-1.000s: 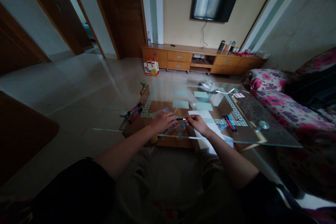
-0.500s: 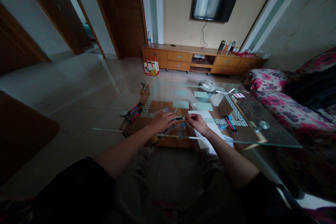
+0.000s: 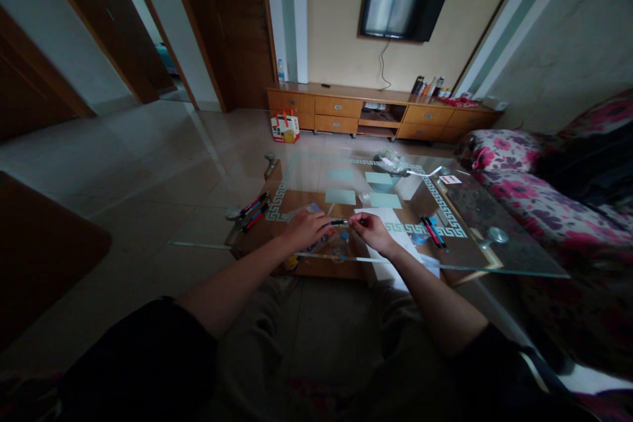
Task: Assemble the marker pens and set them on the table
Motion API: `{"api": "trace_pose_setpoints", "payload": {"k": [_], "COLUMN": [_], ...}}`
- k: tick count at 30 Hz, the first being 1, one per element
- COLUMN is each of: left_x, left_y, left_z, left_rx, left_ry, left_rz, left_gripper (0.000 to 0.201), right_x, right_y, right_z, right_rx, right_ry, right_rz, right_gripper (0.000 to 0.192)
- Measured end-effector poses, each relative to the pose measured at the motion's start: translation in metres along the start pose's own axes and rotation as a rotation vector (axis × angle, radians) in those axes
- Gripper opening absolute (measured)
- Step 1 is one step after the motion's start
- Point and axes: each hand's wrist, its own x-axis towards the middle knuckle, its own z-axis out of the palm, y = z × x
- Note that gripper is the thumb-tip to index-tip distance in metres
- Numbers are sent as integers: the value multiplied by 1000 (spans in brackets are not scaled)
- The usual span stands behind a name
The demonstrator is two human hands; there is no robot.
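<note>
Glass coffee table with white paper sheet under right hand, left hand beside it, both pinched shut on one small dark pen held level just above the glass between them.

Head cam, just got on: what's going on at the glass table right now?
A person sits at the glass table with both hands over its near edge. The left hand and the right hand each grip one end of a dark pen, held level between them above a white sheet. More pens lie in two groups, one far left and one to the right. Pale green cards lie further back.
</note>
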Motion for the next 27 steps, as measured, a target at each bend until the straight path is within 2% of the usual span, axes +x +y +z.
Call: {"api": "trace_pose_setpoints", "payload": {"k": [27], "left_x": [2], "left_y": [2], "left_z": [1], "left_rx": [2], "left_ry": [-76], "left_rz": [-56], "left_gripper": [38], "right_x": [2], "right_y": [6], "right_z": [-2], "right_rx": [-13], "right_ry": [-19], "right_rz": [-27], "right_gripper": [42]}}
